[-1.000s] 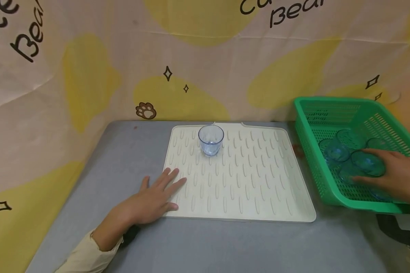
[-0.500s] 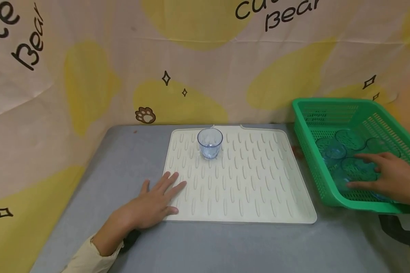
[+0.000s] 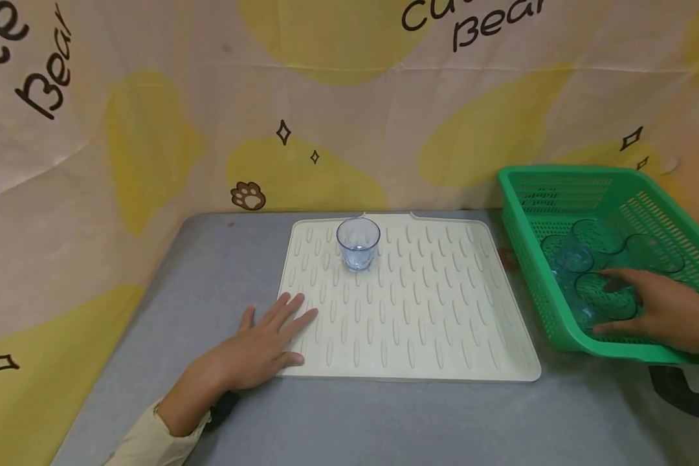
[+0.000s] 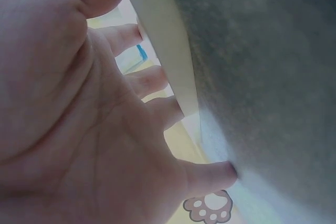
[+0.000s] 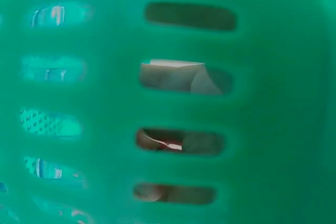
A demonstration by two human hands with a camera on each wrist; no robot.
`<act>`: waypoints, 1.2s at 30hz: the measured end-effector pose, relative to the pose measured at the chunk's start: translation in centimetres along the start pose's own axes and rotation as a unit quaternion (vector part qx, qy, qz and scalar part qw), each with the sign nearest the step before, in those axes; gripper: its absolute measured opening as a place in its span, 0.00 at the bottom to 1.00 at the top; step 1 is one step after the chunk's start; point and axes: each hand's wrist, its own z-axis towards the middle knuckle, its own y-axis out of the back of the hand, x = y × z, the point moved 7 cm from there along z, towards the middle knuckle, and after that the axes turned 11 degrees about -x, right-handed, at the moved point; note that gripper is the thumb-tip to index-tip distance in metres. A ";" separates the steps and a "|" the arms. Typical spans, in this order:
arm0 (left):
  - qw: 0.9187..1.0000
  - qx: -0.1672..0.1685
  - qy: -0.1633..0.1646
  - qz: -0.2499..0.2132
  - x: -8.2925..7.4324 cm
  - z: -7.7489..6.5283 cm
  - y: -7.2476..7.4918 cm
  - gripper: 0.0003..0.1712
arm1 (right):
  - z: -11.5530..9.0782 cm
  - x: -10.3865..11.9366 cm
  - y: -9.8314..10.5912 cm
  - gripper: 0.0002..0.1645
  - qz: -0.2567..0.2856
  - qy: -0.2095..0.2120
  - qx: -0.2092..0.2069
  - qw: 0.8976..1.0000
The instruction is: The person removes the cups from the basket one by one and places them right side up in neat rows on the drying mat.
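Observation:
In the head view my right hand (image 3: 672,314) is inside the green basket (image 3: 571,333), its thumb and fingers curved round a clear bluish drinking glass (image 3: 588,314) near the front. Several similar glasses stand about it, among them one glass (image 3: 597,236) behind and another glass (image 3: 655,252) to the right. My left hand (image 3: 253,353) rests with spread fingers on the left edge of a white ridged drying mat (image 3: 419,310). A single glass (image 3: 358,246) stands upright near the mat's back edge. The basket wall (image 5: 115,98) hides most of my right hand in the right wrist view.
The mat lies on a grey table (image 3: 373,421), left of the basket. A patterned cloth backdrop (image 3: 349,116) rises behind the table and along its left side. A dark strap (image 3: 684,395) shows below the basket's front right corner.
Inside the basket, the right hand loosened around the front glass, then came lower and closed around it again. The glass sits a little nearer the front. The left hand has stayed on the mat.

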 end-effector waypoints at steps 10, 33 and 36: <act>1.000 0.006 0.004 0.004 -0.1 -0.1 0.1 0.42 | 0.1 0.0 0.9 0.58 0.030 -0.022 -0.064 0.997; 1.000 -0.003 -0.003 -0.006 -0.1 -0.1 0.3 0.43 | -1.1 0.2 3.3 0.51 0.258 -0.062 -0.183 0.947; 1.000 -0.003 -0.005 -0.007 -0.2 -0.1 0.3 0.43 | -1.2 0.7 3.7 0.51 0.265 -0.072 -0.203 0.940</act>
